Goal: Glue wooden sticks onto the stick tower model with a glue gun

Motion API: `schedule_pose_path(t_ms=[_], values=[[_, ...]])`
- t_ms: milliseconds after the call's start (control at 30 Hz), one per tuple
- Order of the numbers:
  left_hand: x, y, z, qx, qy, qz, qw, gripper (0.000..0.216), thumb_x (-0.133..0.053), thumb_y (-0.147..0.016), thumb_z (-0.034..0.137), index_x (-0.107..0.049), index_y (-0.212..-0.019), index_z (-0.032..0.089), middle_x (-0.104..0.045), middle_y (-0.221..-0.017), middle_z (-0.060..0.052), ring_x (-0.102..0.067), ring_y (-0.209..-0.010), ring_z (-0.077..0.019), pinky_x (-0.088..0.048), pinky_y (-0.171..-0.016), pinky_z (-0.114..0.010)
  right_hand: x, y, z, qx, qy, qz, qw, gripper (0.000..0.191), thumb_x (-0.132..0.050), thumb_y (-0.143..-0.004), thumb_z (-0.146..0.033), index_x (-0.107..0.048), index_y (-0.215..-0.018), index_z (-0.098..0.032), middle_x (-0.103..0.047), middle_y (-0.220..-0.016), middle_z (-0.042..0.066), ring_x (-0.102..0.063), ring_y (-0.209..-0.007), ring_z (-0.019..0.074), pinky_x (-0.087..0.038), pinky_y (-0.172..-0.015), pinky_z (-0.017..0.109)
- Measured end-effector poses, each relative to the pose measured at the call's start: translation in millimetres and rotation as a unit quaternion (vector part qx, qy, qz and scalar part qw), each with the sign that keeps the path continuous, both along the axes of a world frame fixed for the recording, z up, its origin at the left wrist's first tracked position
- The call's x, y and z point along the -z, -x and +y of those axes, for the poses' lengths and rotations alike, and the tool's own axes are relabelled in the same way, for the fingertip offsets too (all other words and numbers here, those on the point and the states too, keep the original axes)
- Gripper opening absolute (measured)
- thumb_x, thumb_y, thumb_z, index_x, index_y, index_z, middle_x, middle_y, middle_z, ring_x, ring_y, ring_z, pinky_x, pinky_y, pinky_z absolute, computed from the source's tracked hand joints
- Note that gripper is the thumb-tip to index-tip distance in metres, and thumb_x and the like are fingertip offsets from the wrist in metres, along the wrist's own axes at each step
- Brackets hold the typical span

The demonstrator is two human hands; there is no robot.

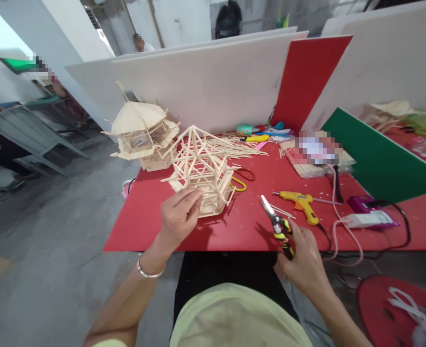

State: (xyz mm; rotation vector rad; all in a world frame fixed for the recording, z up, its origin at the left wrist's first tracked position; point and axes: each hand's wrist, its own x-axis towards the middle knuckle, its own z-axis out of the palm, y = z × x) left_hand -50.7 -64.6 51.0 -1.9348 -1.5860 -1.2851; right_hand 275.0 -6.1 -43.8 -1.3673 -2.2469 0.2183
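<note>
My left hand [179, 213] is closed in a pinch, just in front of a pavilion frame of thin wooden sticks [194, 159]. What its fingertips hold, if anything, is too small to make out against the pale sticks. My right hand [305, 258] grips a pair of snips [278, 225] by the black and yellow handles, its silver jaws pointing up and left over the red tabletop [234, 231]. Behind the frame, to its left, stands a more finished wooden pavilion [140, 130] with a covered roof.
Loose sticks [216, 147] lie behind the frame, and red and yellow scissor handles [239, 184] beside it. A yellow glue gun [301, 202] lies right of the snips, near a power strip [370, 220] with cords. Green [386, 159] and white boards [206, 82] stand around the table.
</note>
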Motion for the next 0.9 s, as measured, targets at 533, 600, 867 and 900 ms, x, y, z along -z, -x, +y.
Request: schedule_pose_path(t_ms=[533,600,867,900], values=[[-18.2,-17,-6,0.092,-0.003,-0.066,0.994,0.017,-0.059,-0.091,0.007,-0.071,-0.097,0.018,-0.07,-0.088,-0.006,-0.068,-0.078,-0.0128,-0.056,-0.067,-0.022,-69.6,99,-14,-0.15,-0.061,0.11,0.981,0.099,-0.053,-0.063,-0.012,-0.019,-0.156,-0.016,-0.046,-0.131,0.017,-0.044,-0.123,0.0336,-0.038,-0.107,0.056],[-16.8,-19,-6,0.098,0.001,-0.059,0.993,0.019,-0.059,-0.09,0.006,-0.072,-0.098,0.018,-0.07,-0.089,-0.006,-0.068,-0.079,-0.0125,-0.056,-0.069,-0.021,-71.8,96,-15,-0.149,-0.064,0.104,0.981,0.099,-0.053,-0.064,-0.012,-0.018,-0.156,-0.015,-0.046,-0.132,0.017,-0.044,-0.124,0.0336,-0.038,-0.107,0.056],[-24.8,-31,-10,0.077,-0.005,0.014,0.997,0.023,-0.057,-0.091,0.008,-0.073,-0.103,0.021,-0.073,-0.088,-0.004,-0.069,-0.079,-0.0123,-0.054,-0.07,-0.022,-54.5,91,-20,-0.134,-0.027,0.136,0.981,0.069,-0.052,-0.069,-0.013,-0.04,-0.137,-0.014,-0.06,-0.111,0.013,-0.058,-0.102,0.0269,-0.05,-0.089,0.041],[-23.5,-32,-10,0.066,0.003,0.016,0.998,0.023,-0.057,-0.092,0.01,-0.073,-0.104,0.021,-0.074,-0.089,-0.004,-0.069,-0.08,-0.0126,-0.054,-0.071,-0.023,-46.8,89,-20,-0.12,-0.018,0.157,0.98,0.06,-0.05,-0.07,-0.012,-0.043,-0.13,-0.016,-0.062,-0.104,0.01,-0.061,-0.094,0.0244,-0.051,-0.083,0.037]])
